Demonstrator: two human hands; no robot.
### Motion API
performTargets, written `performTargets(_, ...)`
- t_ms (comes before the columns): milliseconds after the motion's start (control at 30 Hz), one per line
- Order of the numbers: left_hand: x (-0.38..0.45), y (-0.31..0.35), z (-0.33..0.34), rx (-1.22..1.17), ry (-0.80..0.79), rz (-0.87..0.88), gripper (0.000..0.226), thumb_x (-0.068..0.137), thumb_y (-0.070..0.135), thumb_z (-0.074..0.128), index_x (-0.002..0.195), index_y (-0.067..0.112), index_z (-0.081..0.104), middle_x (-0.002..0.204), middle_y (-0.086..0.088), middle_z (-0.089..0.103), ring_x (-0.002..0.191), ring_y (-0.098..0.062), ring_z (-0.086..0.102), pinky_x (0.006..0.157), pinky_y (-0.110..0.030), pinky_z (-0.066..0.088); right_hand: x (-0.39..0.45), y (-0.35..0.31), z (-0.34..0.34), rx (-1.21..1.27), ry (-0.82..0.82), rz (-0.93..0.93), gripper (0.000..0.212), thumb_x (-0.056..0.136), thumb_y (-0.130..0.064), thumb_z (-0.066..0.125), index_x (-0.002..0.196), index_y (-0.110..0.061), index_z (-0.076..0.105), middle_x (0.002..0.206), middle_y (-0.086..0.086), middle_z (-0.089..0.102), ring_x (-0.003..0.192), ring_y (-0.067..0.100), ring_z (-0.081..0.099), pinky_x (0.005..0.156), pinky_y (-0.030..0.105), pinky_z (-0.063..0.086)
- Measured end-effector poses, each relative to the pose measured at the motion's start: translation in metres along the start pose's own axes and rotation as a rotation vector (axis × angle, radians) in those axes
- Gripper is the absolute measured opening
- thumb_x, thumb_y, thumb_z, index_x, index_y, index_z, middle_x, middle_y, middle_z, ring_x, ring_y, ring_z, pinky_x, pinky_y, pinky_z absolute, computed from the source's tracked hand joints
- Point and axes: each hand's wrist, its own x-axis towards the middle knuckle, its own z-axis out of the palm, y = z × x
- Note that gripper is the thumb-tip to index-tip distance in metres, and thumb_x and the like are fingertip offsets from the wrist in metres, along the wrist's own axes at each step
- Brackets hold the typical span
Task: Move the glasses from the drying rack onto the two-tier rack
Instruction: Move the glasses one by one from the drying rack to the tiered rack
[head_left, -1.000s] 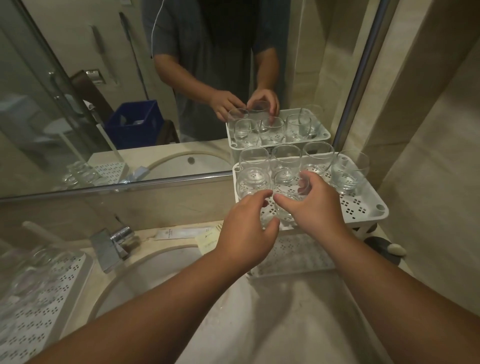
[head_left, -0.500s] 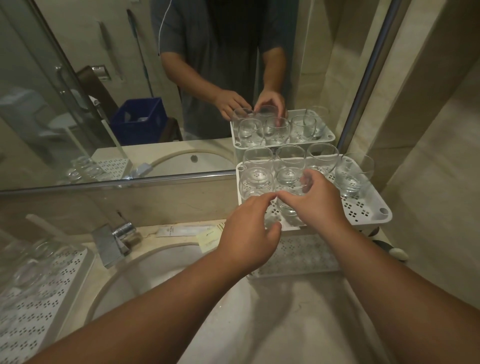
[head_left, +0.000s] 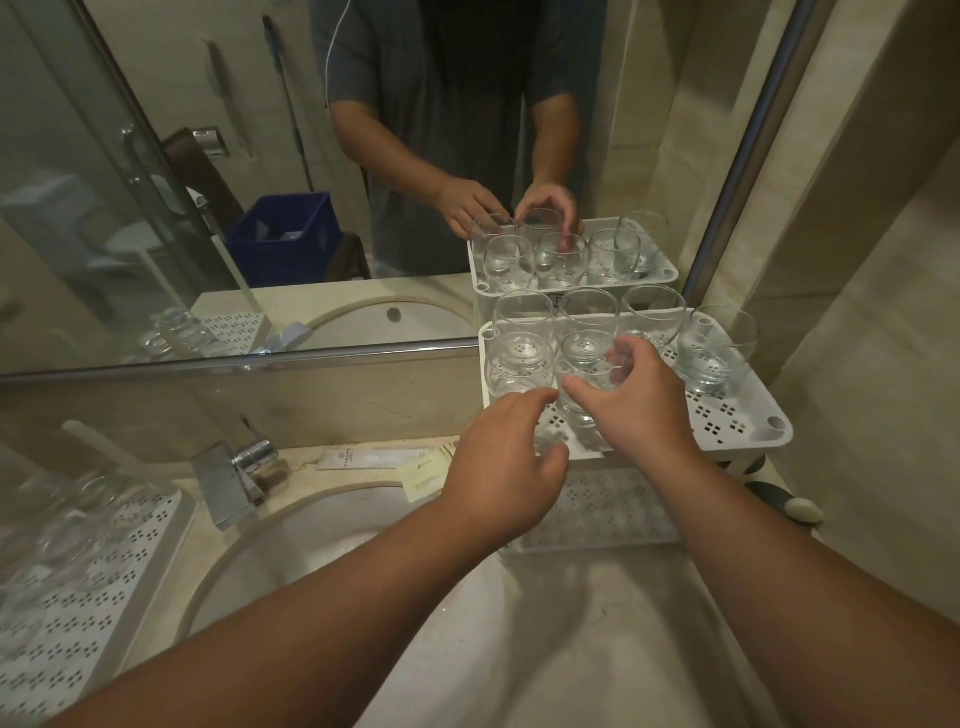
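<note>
The white two-tier rack (head_left: 743, 431) stands at the right against the mirror. Several clear glasses sit on its top tier, among them one at the far right (head_left: 711, 353). My right hand (head_left: 639, 410) curls round the front middle glass (head_left: 589, 364), thumb on its left side and fingers over its right rim. My left hand (head_left: 504, 467) hovers at the tray's front left; its fingertips are by the front left glass (head_left: 517, 364) and its thumb is off the glass. The white drying rack (head_left: 88, 639) at the lower left holds several blurred glasses (head_left: 78, 519).
A round sink basin (head_left: 332, 540) lies between the racks, with a chrome faucet (head_left: 234, 478) behind it. Paper sachets (head_left: 423, 470) lie on the counter edge. The rack's lower tier (head_left: 602, 512) shows under my wrists. The mirror and a tiled wall close in the back and right.
My left hand has eased back from the front left glass, its thumb now off it. My right hand stays curled round the front middle glass.
</note>
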Motion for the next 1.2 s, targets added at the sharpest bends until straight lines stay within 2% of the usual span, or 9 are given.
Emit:
performTargets(200,0.0,0.0,0.0007,-0.005,0.004,0.001,0.054,0.091,0.031,0.06,0.143,0.025,0.046,0.139,0.006,0.056,0.127,-0.011,0.051,0.105,-0.028,0.041,0.0009,0.0003,0.0,0.009,-0.003,-0.003,0.082,0.076,-0.049,0.078,0.143,-0.019,0.041,0.133,-0.007,0.056,0.119,0.014,0.055,0.091,0.027,0.041)
performTargets(367,0.0004,0.0,0.0002,-0.001,0.009,0.008,0.053,0.091,0.031,0.061,0.143,0.024,0.047,0.139,0.006,0.057,0.126,-0.011,0.052,0.104,-0.028,0.041,0.0014,0.0003,0.0003,0.019,-0.015,-0.002,0.085,0.075,-0.048,0.079,0.144,-0.02,0.039,0.138,-0.004,0.054,0.122,0.014,0.054,0.097,0.03,0.044)
performTargets(667,0.0006,0.0006,0.0007,0.005,0.012,0.007,0.054,0.092,0.031,0.06,0.143,0.025,0.046,0.139,0.006,0.056,0.126,-0.011,0.051,0.104,-0.028,0.041,0.0018,-0.0001,0.001,0.012,-0.022,0.015,0.086,0.079,-0.05,0.076,0.149,-0.02,0.036,0.136,-0.005,0.055,0.121,0.016,0.054,0.099,0.035,0.045)
performTargets(1200,0.0002,0.0001,-0.0012,-0.008,-0.002,0.019,0.054,0.091,0.03,0.061,0.143,0.024,0.047,0.138,0.004,0.056,0.126,-0.012,0.051,0.105,-0.029,0.041,0.0007,0.0003,0.0001,-0.045,-0.074,0.003,0.088,0.08,-0.053,0.073,0.15,-0.021,0.031,0.144,-0.004,0.049,0.127,0.017,0.051,0.1,0.035,0.043)
